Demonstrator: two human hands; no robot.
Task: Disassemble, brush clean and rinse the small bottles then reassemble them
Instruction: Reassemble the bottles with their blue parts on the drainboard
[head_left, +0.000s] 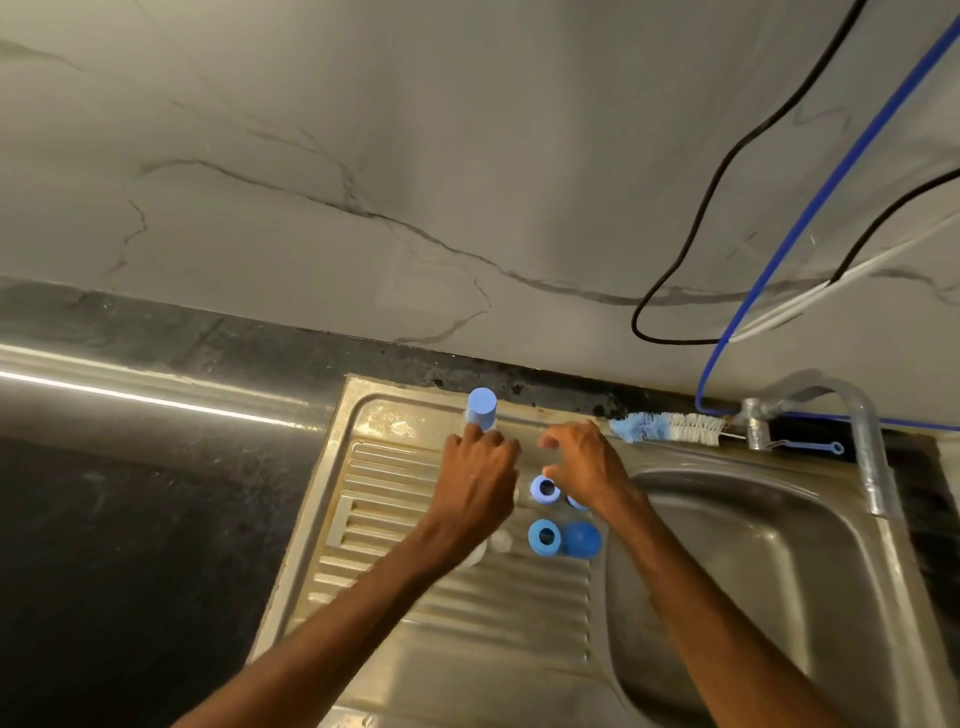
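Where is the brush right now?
Head view: the brush lies along the back rim of the sink, right of the right hand, its bristles ending beside the tap.

The left hand gripped a blue-capped bottle on the drainboard; the right hand hovered, fingers loose, over a blue ring, near a brush.

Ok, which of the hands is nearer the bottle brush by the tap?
Right. The right hand hovers just left of the bottle brush, its fingers short of the blue tip. The left hand is farther left, at the blue-capped bottle.
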